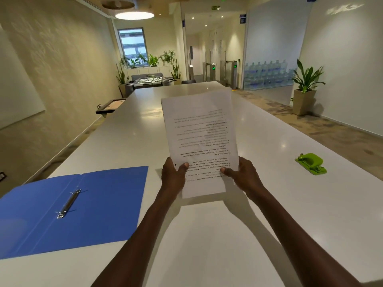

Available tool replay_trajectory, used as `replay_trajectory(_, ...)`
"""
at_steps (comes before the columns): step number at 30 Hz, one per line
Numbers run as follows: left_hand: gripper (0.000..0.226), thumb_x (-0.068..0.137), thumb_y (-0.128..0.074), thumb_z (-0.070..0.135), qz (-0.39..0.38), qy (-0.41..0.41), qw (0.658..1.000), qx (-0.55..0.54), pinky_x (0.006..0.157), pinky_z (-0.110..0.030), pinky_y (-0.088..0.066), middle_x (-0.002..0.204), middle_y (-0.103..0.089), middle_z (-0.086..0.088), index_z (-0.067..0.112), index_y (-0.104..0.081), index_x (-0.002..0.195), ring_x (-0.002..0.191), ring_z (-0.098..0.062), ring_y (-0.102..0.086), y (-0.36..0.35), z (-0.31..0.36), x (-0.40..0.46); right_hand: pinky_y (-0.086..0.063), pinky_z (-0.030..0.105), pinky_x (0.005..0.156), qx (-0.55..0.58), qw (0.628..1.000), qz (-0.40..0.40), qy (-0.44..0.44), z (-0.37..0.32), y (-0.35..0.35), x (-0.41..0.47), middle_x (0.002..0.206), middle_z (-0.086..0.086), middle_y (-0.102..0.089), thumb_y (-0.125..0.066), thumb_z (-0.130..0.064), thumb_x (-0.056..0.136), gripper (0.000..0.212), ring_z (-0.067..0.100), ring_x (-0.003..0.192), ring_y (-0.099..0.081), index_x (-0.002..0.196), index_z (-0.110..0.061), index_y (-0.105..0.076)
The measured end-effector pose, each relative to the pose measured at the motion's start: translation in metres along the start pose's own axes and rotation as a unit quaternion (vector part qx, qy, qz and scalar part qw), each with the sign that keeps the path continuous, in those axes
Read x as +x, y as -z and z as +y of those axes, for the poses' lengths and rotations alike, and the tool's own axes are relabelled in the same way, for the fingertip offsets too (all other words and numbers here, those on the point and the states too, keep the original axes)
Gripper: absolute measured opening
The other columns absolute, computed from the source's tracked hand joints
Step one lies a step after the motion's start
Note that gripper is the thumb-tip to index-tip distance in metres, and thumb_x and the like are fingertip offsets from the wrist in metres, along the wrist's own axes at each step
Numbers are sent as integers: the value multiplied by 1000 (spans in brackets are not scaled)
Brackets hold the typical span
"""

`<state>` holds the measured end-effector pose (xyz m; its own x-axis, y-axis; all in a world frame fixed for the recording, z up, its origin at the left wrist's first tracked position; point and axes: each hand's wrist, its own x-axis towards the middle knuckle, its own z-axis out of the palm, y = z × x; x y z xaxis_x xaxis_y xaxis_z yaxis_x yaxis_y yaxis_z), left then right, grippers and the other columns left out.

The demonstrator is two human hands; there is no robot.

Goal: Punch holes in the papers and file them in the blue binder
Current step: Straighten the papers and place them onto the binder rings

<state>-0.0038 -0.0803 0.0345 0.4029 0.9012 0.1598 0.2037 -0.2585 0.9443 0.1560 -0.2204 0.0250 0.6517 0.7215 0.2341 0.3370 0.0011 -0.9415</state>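
Note:
I hold a stack of printed white papers [200,139] upright above the table, text upside down to me. Two small punched holes show along its left edge. My left hand [175,177] grips the lower left edge, thumb on the front. My right hand [243,176] grips the lower right edge the same way. The blue binder [99,210] lies open flat on the table to the left, its metal ring mechanism [69,203] in the fold looking closed. A green hole punch [310,163] sits on the table to the right, apart from both hands.
A long white table [207,235] stretches away from me. A dark-framed tray [110,106] hangs off its far left edge. Potted plants [305,88] stand by the right wall, and a foosball table [148,80] beyond the table's far end.

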Motion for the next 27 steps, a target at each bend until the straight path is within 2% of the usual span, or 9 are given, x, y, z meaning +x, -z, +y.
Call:
replay_trajectory(2, 39, 93, -61, 19, -8, 19, 1000, -4, 59, -14, -42, 123, -62, -5, 8, -49, 128, 97, -17, -57, 16, -4, 2, -56, 27, 79, -13, 1000, -15, -2, -10, -9, 3, 111, -5, -70, -75, -23, 81, 41, 7, 93, -68, 119, -17, -61)
replay_trajectory(4, 39, 93, -62, 20, -13, 42, 999, -5, 58, -14, -43, 120, -63, -3, 7, -50, 128, 97, -17, -59, 34, -11, 3, -54, 35, 84, -32, 999, -16, -16, -20, -21, 7, 112, -5, -67, -73, -34, 83, 44, 14, 98, -66, 119, -17, -56)
replay_trajectory(7, 39, 91, -65, 18, -36, 74, 996, -25, 76, -27, -54, 122, -65, -4, 10, -54, 128, 102, -20, -64, 62, -26, 5, -53, 33, 78, -13, 999, -30, -30, -36, -47, 10, 110, -3, -65, -63, -36, 90, 36, 15, 96, -64, 118, -16, -53)
replay_trajectory(10, 37, 91, -65, 13, -57, 92, 993, -41, 90, -37, -54, 122, -66, -5, 12, -58, 128, 103, -22, -65, 92, -39, 6, -50, 30, 74, -21, 999, -38, -21, -44, -77, 11, 110, -2, -64, -59, -27, 94, 22, 18, 98, -63, 112, -17, -53)
replay_trajectory(16, 34, 90, -67, 18, -76, 141, 987, -6, 75, -29, -55, 112, -68, -3, 8, -60, 122, 89, -16, -67, 156, -62, 16, -53, 33, 78, -38, 998, -59, -2, -52, -144, 6, 116, 4, -63, -53, -16, 94, 23, 22, 102, -62, 117, -13, -53)
replay_trajectory(19, 32, 90, -67, 22, -72, 166, 984, 3, 78, -33, -55, 107, -70, -6, 7, -61, 118, 90, -20, -68, 185, -72, 22, -51, 29, 74, -43, 997, -65, -3, -55, -175, 2, 117, 5, -63, -52, -16, 95, 24, 22, 103, -62, 118, -12, -52)
replay_trajectory(21, 22, 94, -62, 25, -48, 169, 984, 17, 70, -31, -54, 92, -70, -5, 9, -63, 108, 82, -20, -67, 205, -76, 26, -50, 26, 71, -36, 997, -66, -16, -56, -196, -3, 117, 5, -63, -52, -16, 96, 24, 22, 102, -62, 119, -11, -51)
replay_trajectory(24, 29, 96, -56, 32, 12, 176, 983, 43, 58, -28, -48, 79, -68, -12, 6, -64, 86, 69, -25, -65, 233, -84, 37, -49, 22, 69, -34, 996, -71, -31, -58, -225, -10, 116, 4, -63, -52, -18, 96, 23, 20, 100, -61, 119, -11, -51)
replay_trajectory(27, 30, 91, -64, 30, 74, 182, 981, -5, 53, -24, -43, 72, -67, -16, 3, -67, 76, 58, -25, -62, 260, -96, 50, -43, 13, 62, -33, 995, -83, -38, -61, -252, -19, 116, 0, -61, -52, -17, 97, 27, 16, 97, -59, 123, -12, -49)
